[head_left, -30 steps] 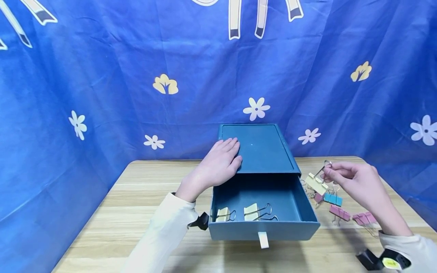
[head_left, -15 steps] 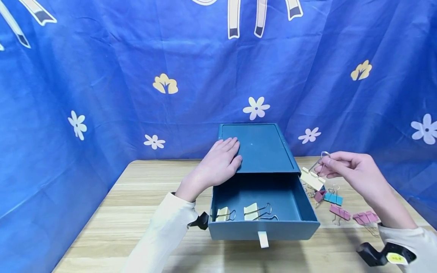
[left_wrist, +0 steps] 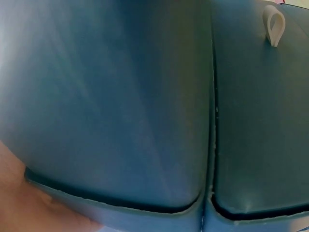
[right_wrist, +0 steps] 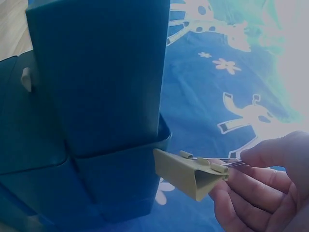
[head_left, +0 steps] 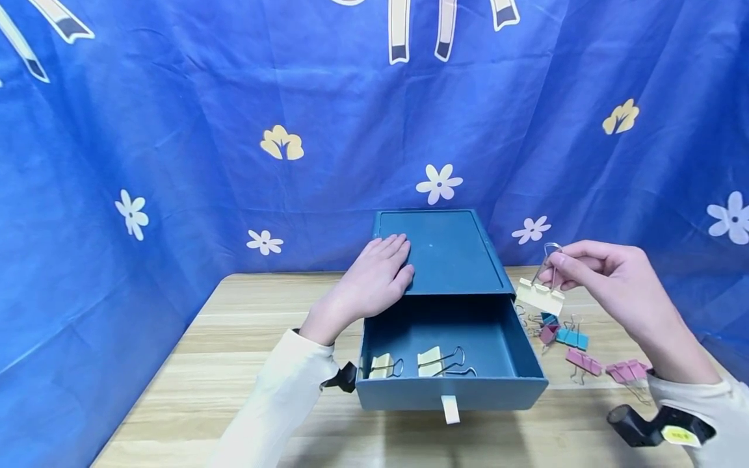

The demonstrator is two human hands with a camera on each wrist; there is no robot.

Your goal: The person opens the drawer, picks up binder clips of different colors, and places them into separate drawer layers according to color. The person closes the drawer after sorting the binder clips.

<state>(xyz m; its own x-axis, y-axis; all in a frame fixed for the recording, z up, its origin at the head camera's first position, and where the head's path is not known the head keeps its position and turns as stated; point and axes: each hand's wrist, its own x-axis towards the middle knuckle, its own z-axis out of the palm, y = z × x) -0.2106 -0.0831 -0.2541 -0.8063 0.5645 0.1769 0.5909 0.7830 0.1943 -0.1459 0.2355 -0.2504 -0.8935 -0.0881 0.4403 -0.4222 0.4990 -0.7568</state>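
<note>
My left hand (head_left: 372, 279) lies flat on the top of the blue drawer box (head_left: 441, 250), fingers straight, near its left edge. The drawer (head_left: 450, 394) is pulled out towards me; in it lie two pale yellow binder clips, a smaller clip (head_left: 381, 366) at the left and a larger clip (head_left: 430, 362) near the middle. To the right of the box, my right hand (head_left: 614, 279) pinches another pale yellow binder clip (right_wrist: 181, 174) by its wire handles between thumb and fingers. That clip hangs above the table, its body close to the box's right side.
On the table right of the box lie loose binder clips: a blue clip (head_left: 572, 338), a pink clip (head_left: 583, 362), another pink clip (head_left: 627, 371) and a small cluster with a magenta clip (head_left: 549, 334). A white pull tab (head_left: 450, 409) hangs from the drawer front. A blue patterned curtain (head_left: 339, 195) stands behind.
My right hand has lifted the yellow binder clip upward from over the loose clips, and the clip now hangs more level. The left hand and the drawer have stayed in place.
</note>
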